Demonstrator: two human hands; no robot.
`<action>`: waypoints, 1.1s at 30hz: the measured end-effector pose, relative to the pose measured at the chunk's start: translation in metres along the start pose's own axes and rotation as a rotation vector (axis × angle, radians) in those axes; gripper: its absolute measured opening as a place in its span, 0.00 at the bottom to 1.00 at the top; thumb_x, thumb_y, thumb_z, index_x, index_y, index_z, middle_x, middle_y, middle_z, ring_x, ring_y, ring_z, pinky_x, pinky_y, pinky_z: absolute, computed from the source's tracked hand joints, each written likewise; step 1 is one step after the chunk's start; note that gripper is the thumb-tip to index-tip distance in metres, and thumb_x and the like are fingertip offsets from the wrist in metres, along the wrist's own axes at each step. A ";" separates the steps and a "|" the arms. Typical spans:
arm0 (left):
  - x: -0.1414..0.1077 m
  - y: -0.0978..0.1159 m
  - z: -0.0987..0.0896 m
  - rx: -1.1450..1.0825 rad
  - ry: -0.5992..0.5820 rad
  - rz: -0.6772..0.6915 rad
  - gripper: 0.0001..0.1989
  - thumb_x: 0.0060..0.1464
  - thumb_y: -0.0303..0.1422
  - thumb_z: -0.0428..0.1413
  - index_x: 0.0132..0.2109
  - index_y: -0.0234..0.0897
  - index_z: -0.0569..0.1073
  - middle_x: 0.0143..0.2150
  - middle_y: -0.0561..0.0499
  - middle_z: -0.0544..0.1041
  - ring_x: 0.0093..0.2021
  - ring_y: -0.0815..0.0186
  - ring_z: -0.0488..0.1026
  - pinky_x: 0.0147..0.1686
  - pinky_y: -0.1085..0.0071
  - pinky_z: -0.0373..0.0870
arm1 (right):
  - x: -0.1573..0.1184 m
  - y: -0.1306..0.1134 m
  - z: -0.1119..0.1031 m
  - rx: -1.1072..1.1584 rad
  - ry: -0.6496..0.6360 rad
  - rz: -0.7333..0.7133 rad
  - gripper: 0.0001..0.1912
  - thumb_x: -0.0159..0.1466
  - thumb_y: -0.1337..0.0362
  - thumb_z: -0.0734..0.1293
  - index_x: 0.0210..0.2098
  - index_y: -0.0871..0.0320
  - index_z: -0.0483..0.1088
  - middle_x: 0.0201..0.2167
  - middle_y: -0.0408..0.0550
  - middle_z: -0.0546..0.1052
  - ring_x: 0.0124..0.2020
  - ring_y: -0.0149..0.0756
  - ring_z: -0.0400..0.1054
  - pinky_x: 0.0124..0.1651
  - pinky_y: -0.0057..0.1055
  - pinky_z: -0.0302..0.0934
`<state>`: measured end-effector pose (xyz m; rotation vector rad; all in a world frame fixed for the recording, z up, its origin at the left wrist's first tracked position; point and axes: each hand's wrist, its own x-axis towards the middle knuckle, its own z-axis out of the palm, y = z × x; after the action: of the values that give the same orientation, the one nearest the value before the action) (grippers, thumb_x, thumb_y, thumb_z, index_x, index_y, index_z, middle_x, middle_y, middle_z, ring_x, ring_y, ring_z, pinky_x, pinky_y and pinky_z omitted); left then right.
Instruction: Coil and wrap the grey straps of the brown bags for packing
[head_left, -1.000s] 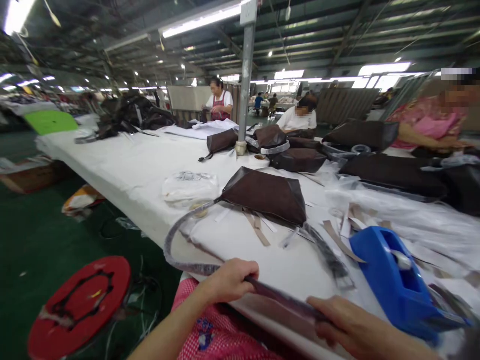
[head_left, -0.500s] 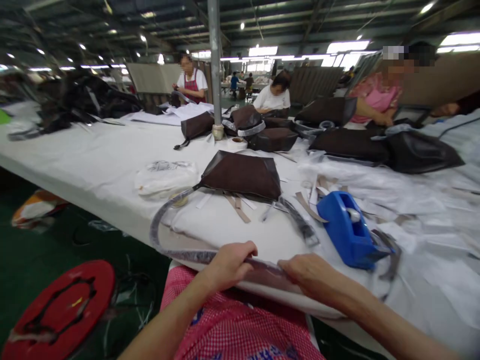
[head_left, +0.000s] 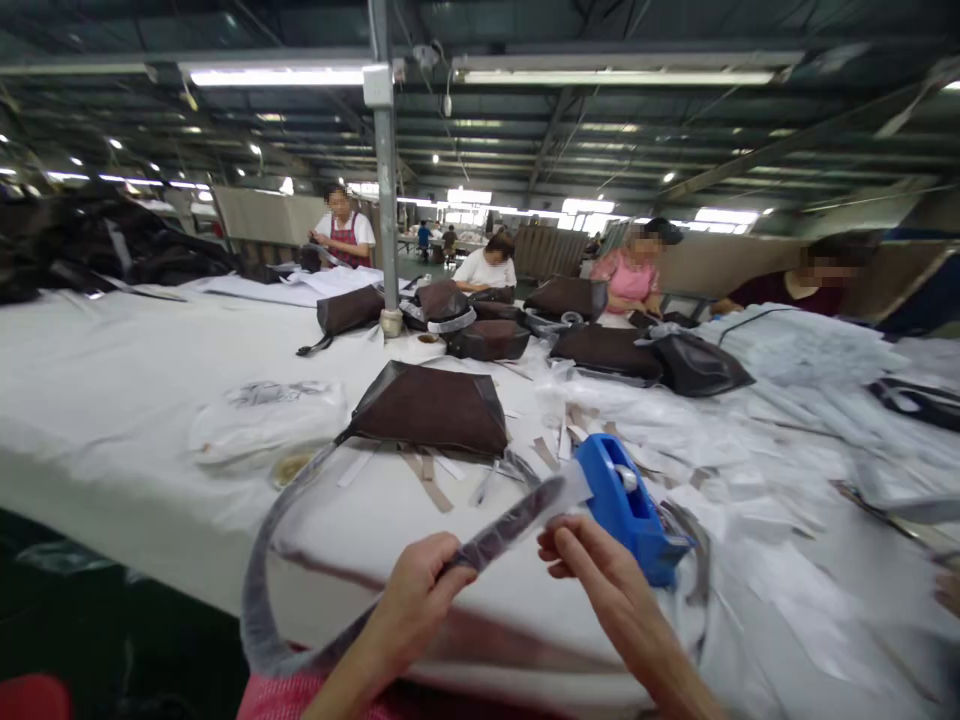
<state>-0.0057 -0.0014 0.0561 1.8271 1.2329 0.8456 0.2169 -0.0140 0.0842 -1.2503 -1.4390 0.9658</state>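
My left hand [head_left: 424, 590] is closed around a dark strap wrapped in clear plastic film [head_left: 510, 525]. Its free end, with a flap of film sticking out, points up and to the right. From my left hand the strap loops round on the left to a dark brown bag [head_left: 431, 405] with black corners, lying on the table. Just below the strap's free end is my right hand [head_left: 600, 570], fingers loosely curled and apart, with nothing visible in them. A blue tape dispenser [head_left: 619, 500] stands right behind it.
White sheeting covers the table [head_left: 112, 370]. A white plastic packet [head_left: 266, 420] and a tape roll [head_left: 292, 468] lie to the left. Brown strips [head_left: 427, 480] lie before the bag. Farther back are a metal post [head_left: 386, 200], more bags [head_left: 607, 350] and several co-workers.
The strap's free end has risen from the table edge and now slants up right, held by my left hand alone. My right hand has come off the strap. The view has tilted up and turned right.
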 end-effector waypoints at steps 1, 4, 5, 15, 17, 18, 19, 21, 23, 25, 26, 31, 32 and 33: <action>0.000 0.001 0.001 -0.015 -0.014 0.005 0.12 0.54 0.33 0.50 0.24 0.37 0.58 0.24 0.55 0.61 0.28 0.69 0.59 0.30 0.72 0.51 | 0.004 0.007 0.003 0.184 0.006 0.118 0.22 0.61 0.45 0.65 0.38 0.58 0.72 0.36 0.53 0.78 0.39 0.43 0.73 0.38 0.37 0.68; -0.001 0.002 0.007 -0.046 -0.031 -0.013 0.13 0.54 0.34 0.49 0.24 0.37 0.58 0.24 0.55 0.62 0.28 0.69 0.59 0.29 0.72 0.51 | 0.015 0.017 0.024 0.643 -0.006 0.237 0.27 0.55 0.43 0.70 0.43 0.58 0.71 0.41 0.55 0.79 0.45 0.46 0.73 0.46 0.41 0.66; -0.001 0.002 0.010 -0.058 -0.023 -0.031 0.13 0.55 0.35 0.49 0.24 0.37 0.59 0.24 0.55 0.62 0.27 0.69 0.58 0.29 0.72 0.52 | 0.016 0.017 0.034 0.742 -0.010 0.235 0.25 0.55 0.45 0.71 0.41 0.58 0.72 0.39 0.54 0.80 0.43 0.44 0.74 0.47 0.40 0.65; 0.001 0.008 0.006 -0.334 0.025 -0.025 0.09 0.53 0.34 0.53 0.37 0.33 0.73 0.39 0.47 0.76 0.42 0.61 0.70 0.45 0.71 0.64 | 0.009 0.029 0.104 0.870 0.033 0.282 0.23 0.50 0.45 0.75 0.34 0.59 0.76 0.33 0.50 0.80 0.41 0.39 0.72 0.54 0.36 0.60; 0.001 0.008 0.002 -0.335 -0.007 -0.034 0.12 0.50 0.30 0.54 0.43 0.34 0.73 0.40 0.49 0.76 0.41 0.63 0.70 0.43 0.72 0.64 | 0.009 0.033 0.104 0.809 0.009 0.279 0.25 0.50 0.45 0.74 0.36 0.60 0.77 0.36 0.52 0.80 0.43 0.40 0.71 0.54 0.36 0.59; 0.000 0.008 0.001 -0.344 -0.023 -0.038 0.13 0.49 0.29 0.55 0.44 0.35 0.72 0.40 0.50 0.76 0.40 0.64 0.70 0.41 0.73 0.64 | 0.008 0.034 0.102 0.790 -0.013 0.280 0.26 0.50 0.46 0.74 0.37 0.61 0.77 0.38 0.52 0.80 0.43 0.41 0.71 0.53 0.36 0.59; 0.000 0.008 0.000 -0.357 -0.041 -0.050 0.13 0.50 0.29 0.54 0.44 0.35 0.72 0.38 0.51 0.75 0.38 0.66 0.69 0.38 0.74 0.64 | 0.008 0.035 0.099 0.780 -0.034 0.283 0.26 0.51 0.46 0.74 0.39 0.61 0.77 0.39 0.53 0.80 0.43 0.41 0.71 0.53 0.36 0.60; -0.001 0.006 -0.001 -0.356 -0.073 -0.097 0.07 0.53 0.32 0.52 0.38 0.33 0.71 0.31 0.53 0.73 0.31 0.68 0.67 0.31 0.75 0.62 | 0.008 0.035 0.092 0.786 -0.042 0.284 0.27 0.54 0.44 0.71 0.41 0.61 0.77 0.39 0.54 0.79 0.41 0.41 0.71 0.50 0.38 0.61; -0.003 0.004 0.001 -0.317 -0.096 -0.137 0.08 0.54 0.33 0.51 0.32 0.33 0.70 0.27 0.53 0.72 0.27 0.70 0.65 0.28 0.75 0.60 | 0.009 0.036 0.084 0.779 -0.004 0.278 0.28 0.56 0.42 0.68 0.40 0.61 0.77 0.40 0.54 0.79 0.42 0.42 0.71 0.50 0.38 0.61; -0.006 0.001 0.003 -0.286 -0.107 -0.146 0.09 0.55 0.34 0.50 0.30 0.34 0.69 0.26 0.53 0.71 0.27 0.70 0.65 0.28 0.75 0.59 | 0.010 0.036 0.078 0.742 0.037 0.265 0.27 0.57 0.42 0.68 0.38 0.60 0.77 0.40 0.54 0.80 0.45 0.42 0.70 0.52 0.37 0.60; -0.006 0.001 0.004 -0.289 -0.111 -0.141 0.08 0.55 0.33 0.51 0.31 0.34 0.69 0.26 0.53 0.72 0.27 0.70 0.66 0.28 0.75 0.60 | 0.011 0.036 0.076 0.724 0.037 0.263 0.26 0.57 0.42 0.68 0.37 0.60 0.78 0.40 0.54 0.80 0.45 0.42 0.70 0.53 0.36 0.59; -0.006 0.000 0.013 -0.376 -0.143 -0.125 0.08 0.56 0.35 0.50 0.40 0.36 0.68 0.30 0.54 0.72 0.25 0.71 0.68 0.26 0.76 0.64 | 0.011 0.039 0.080 0.705 -0.040 0.288 0.27 0.58 0.42 0.67 0.39 0.61 0.77 0.40 0.56 0.79 0.42 0.45 0.72 0.45 0.38 0.65; -0.005 0.000 0.013 -0.355 -0.139 -0.135 0.09 0.57 0.37 0.49 0.38 0.36 0.68 0.29 0.54 0.72 0.22 0.72 0.67 0.24 0.76 0.63 | 0.011 0.040 0.078 0.678 -0.044 0.285 0.27 0.58 0.42 0.66 0.42 0.60 0.76 0.42 0.57 0.79 0.42 0.45 0.72 0.44 0.39 0.66; -0.005 -0.001 0.013 -0.313 -0.125 -0.148 0.10 0.58 0.38 0.47 0.35 0.36 0.67 0.27 0.55 0.71 0.20 0.73 0.65 0.22 0.76 0.61 | 0.010 0.042 0.074 0.619 -0.019 0.266 0.28 0.59 0.43 0.66 0.46 0.59 0.74 0.45 0.57 0.78 0.43 0.46 0.72 0.44 0.40 0.66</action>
<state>0.0034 -0.0087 0.0481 1.4961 1.0750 0.7804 0.1538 0.0044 0.0294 -0.9721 -0.8852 1.4672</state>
